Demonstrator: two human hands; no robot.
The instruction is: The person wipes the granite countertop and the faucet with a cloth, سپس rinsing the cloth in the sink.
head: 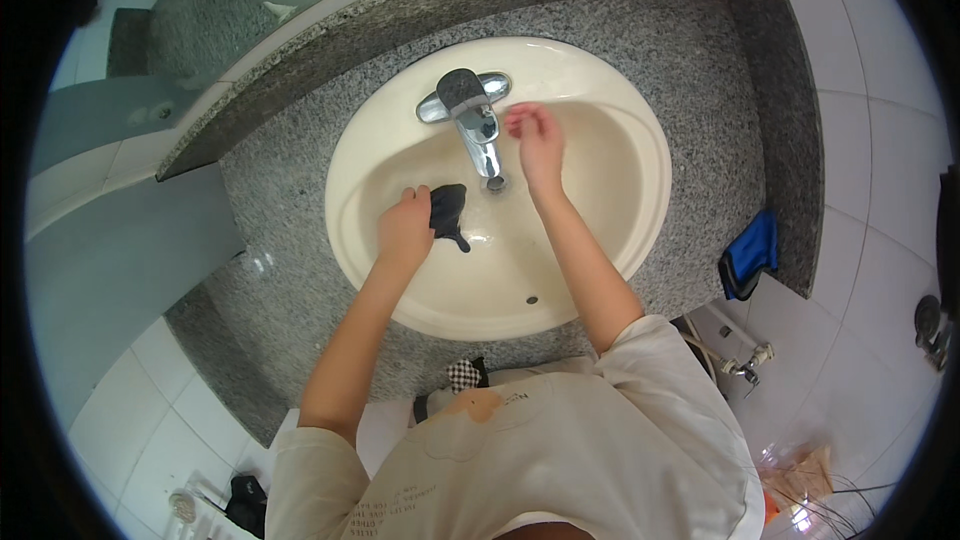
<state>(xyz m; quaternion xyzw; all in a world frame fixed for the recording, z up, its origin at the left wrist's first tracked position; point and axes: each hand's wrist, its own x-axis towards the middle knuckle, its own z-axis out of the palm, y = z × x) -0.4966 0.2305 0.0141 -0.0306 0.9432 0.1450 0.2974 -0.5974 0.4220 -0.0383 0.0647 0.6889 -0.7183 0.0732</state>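
Observation:
My left hand [406,229] grips a dark, limp piece of cloth [448,211] over the left side of the cream washbasin [352,240]. The cloth's lower end hangs down in a narrow strip. To the right of the chrome single-lever tap [478,124] is my right hand [536,139], raised over the bowl with its fingers curled near the tap body; nothing shows in it. Below the spout lies the drain [496,184]. Whether water runs from the spout I cannot tell.
Grey granite counter [285,165] surrounds the basin, with a raised edge along the back and right. A blue and black cloth item [750,255] lies at the counter's right edge. Pipes with a valve [742,369] are low on the right. A mirror [202,37] stands at the back left.

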